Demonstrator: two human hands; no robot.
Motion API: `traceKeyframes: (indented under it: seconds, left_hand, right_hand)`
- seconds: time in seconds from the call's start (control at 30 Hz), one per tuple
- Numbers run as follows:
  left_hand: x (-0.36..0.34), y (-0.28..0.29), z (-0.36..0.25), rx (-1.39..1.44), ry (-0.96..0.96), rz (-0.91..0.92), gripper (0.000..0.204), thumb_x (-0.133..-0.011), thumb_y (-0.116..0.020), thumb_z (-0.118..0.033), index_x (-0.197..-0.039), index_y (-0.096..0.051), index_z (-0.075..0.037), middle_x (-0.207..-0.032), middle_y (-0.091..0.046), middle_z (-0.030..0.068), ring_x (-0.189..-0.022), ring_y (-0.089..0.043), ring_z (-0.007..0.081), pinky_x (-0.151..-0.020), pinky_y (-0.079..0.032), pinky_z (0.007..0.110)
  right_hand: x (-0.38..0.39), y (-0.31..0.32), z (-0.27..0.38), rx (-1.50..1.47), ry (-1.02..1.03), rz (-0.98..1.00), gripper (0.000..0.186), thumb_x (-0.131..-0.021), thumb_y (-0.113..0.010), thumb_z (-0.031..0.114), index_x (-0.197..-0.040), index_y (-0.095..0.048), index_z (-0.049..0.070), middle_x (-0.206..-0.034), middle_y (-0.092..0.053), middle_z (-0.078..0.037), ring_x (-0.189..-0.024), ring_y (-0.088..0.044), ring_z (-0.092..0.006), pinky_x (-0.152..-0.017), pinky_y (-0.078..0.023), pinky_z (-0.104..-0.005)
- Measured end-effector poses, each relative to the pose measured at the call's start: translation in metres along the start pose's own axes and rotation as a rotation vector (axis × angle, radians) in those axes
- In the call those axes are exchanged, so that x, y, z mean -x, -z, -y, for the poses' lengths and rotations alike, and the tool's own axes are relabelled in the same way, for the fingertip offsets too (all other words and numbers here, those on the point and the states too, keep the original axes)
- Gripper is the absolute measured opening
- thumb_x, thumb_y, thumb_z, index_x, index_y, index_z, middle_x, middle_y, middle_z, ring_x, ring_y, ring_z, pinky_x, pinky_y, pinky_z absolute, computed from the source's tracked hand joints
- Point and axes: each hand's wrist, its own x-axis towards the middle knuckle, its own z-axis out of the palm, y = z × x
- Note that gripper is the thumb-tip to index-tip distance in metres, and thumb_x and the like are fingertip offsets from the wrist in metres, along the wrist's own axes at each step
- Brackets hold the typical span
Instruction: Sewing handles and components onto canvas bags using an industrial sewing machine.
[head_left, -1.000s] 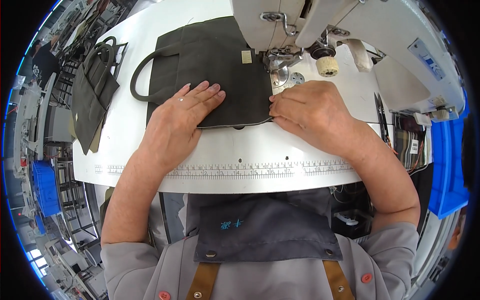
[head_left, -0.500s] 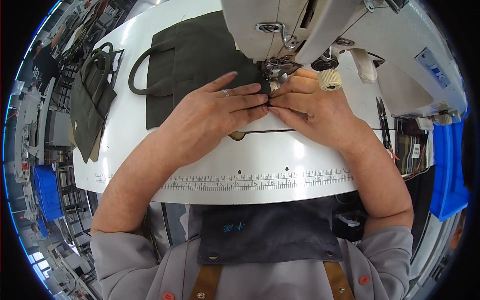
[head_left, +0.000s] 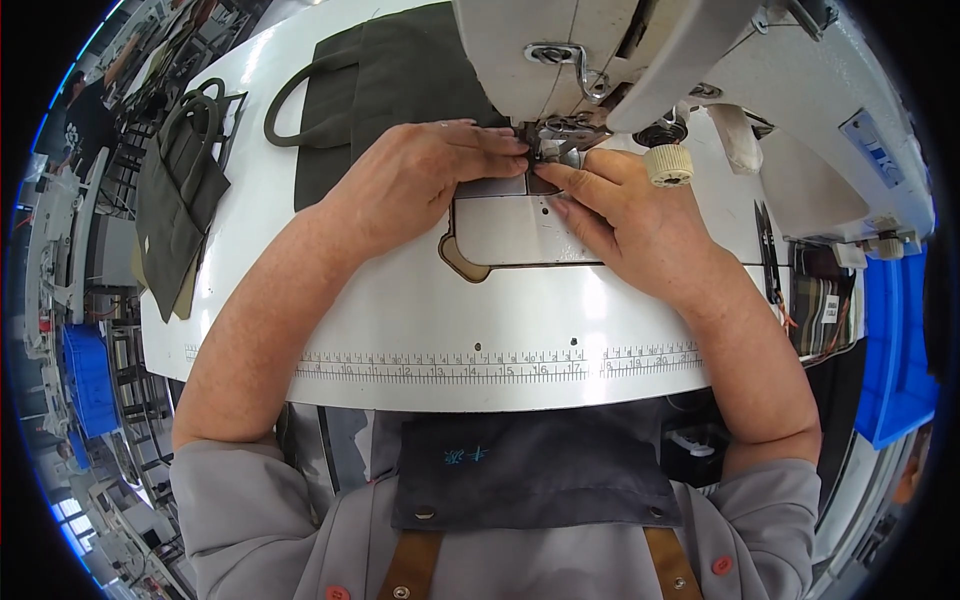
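A dark green fabric bag with a loop handle lies on the white sewing table, behind my hands. My left hand rests on the bag's near edge, its fingertips pushed up to the presser foot of the white sewing machine. My right hand comes in from the right and its index finger and thumb pin a small dark corner of the bag at the foot. Below my fingers the bare metal bed plate shows. The needle itself is hidden by the machine head.
More dark green bags hang over the table's left end. A printed ruler runs along the front edge. A cream knob sticks out of the machine; snips lie at the right. Blue bins stand right, a blue crate left.
Both hands moved up from lying flat on the bag's near edge to the presser foot. The bag slid back away from me, uncovering the metal plate.
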Motion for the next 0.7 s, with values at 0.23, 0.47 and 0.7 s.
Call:
traceKeyframes:
  seconds: [0.23,0.47,0.7]
  left_hand:
    - [-0.001,-0.003,0.0,0.037,0.018,-0.029,0.054,-0.077,-0.051,0.018,-0.116,-0.078,-0.006,-0.124,-0.074,0.0129,-0.116,-0.071,0.0329,-0.106,-0.056,0.04]
    - [0.005,-0.005,-0.007,0.004,0.031,-0.015,0.053,-0.078,-0.05,0.016,-0.12,-0.075,-0.003,-0.127,-0.072,0.0153,-0.123,-0.067,0.0321,-0.113,-0.05,0.045]
    - [0.014,-0.02,-0.034,-0.185,0.094,-0.044,0.054,-0.083,-0.052,0.012,-0.134,-0.066,-0.001,-0.139,-0.065,0.0166,-0.132,-0.061,0.0319,-0.114,-0.049,0.046]
  right_hand:
    - [-0.001,0.002,0.001,-0.041,-0.003,-0.033,0.024,-0.094,-0.072,0.026,-0.114,-0.076,0.015,-0.07,-0.069,-0.009,-0.064,-0.067,-0.0306,-0.061,-0.052,-0.0441]
    - [-0.002,0.002,0.0,-0.059,-0.022,-0.019,0.023,-0.093,-0.073,0.026,-0.113,-0.076,0.014,-0.069,-0.067,-0.01,-0.062,-0.065,-0.032,-0.059,-0.051,-0.0452]
    - [-0.001,0.003,0.0,-0.044,-0.048,-0.019,0.022,-0.093,-0.073,0.026,-0.111,-0.076,0.013,-0.07,-0.068,-0.011,-0.065,-0.066,-0.033,-0.06,-0.051,-0.0458]
